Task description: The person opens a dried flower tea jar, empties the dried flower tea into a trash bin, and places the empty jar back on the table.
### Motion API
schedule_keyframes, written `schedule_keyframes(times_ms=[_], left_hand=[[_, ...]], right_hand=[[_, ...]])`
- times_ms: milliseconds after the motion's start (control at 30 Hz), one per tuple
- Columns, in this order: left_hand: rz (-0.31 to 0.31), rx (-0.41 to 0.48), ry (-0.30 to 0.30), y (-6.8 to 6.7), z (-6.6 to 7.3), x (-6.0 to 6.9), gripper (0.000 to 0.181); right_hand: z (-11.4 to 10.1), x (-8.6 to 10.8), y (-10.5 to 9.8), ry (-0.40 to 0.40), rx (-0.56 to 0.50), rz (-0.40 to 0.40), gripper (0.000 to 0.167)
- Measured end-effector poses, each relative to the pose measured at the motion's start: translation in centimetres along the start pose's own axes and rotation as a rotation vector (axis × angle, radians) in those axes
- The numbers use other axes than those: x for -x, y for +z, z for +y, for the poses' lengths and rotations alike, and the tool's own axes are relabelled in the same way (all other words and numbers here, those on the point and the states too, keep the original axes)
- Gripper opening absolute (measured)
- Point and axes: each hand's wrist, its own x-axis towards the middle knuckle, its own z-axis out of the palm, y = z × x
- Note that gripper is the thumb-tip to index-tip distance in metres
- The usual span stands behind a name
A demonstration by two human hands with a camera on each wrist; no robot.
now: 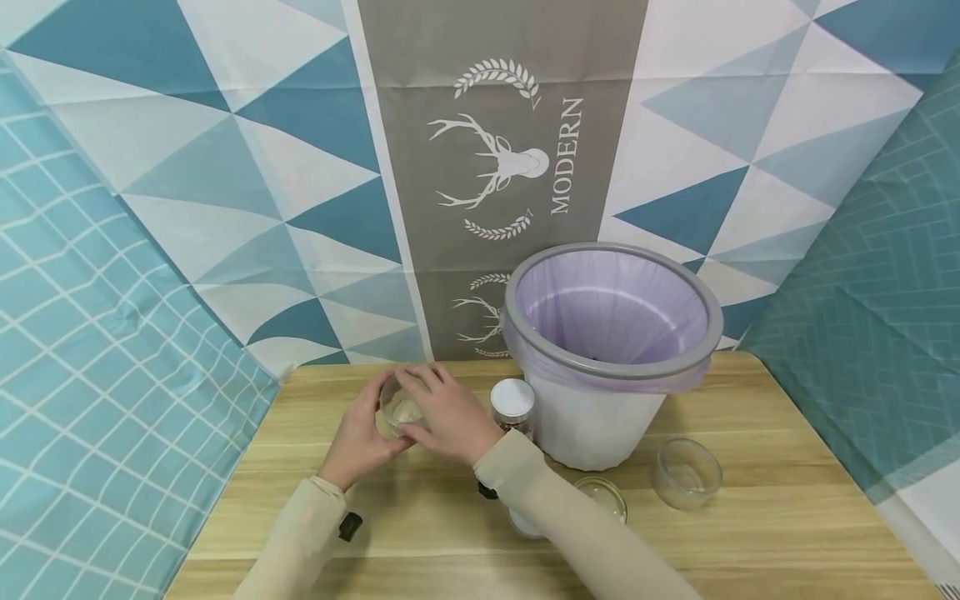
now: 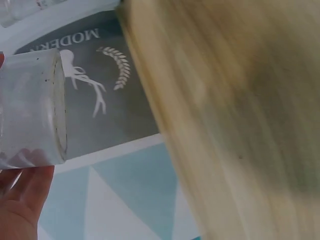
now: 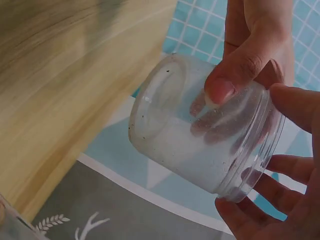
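A clear, open-mouthed jar (image 1: 403, 408) is held above the back left of the wooden table, between both hands. My left hand (image 1: 362, 435) grips its side; in the right wrist view the thumb (image 3: 222, 90) lies across the clear wall, with fingers showing through from behind. With its fingertips, my right hand (image 1: 456, 417) holds the jar at the threaded rim (image 3: 250, 160). The jar is tilted, and a few dark specks dot its base edge in both wrist views. No lid is on it, and I cannot make out any contents.
A white bin (image 1: 585, 429) with a purple liner (image 1: 611, 308) stands at the back right. Beside it is a white-lidded jar (image 1: 513, 400) with dark contents. A round clear dish or lid (image 1: 603, 497) and another clear jar (image 1: 686, 475) sit farther right on the table (image 1: 780, 517).
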Motion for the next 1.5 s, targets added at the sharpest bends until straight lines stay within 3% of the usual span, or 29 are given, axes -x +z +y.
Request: schedule_keyframes(times_ms=[100, 367, 800, 1133, 1500], left_hand=[[-0.027, 0.003, -0.030, 0.3, -0.7, 0.2, 0.099], [-0.130, 0.004, -0.176, 1.1, -1.3, 0.5, 0.097], [-0.206, 0.002, -0.299, 2.2, -2.1, 0.9, 0.094], [-0.226, -0.004, -0.346, 3.0, -3.6, 1.9, 0.089], [-0.252, 0.044, -0.373, 3.0, -3.9, 1.9, 0.093]], right_hand=[[0.1, -0.2, 0.7, 0.016, 0.003, -0.040, 0.073], [0.3, -0.7, 2.6, 0.080, -0.036, -0.181, 0.071], [0.5, -1.2, 4.5, 0.079, -0.010, -0.254, 0.074], [0.5, -1.3, 5.5, 0.063, 0.021, -0.281, 0.079], [0.4, -1.4, 5.9, 0.107, 0.029, -0.319, 0.075]])
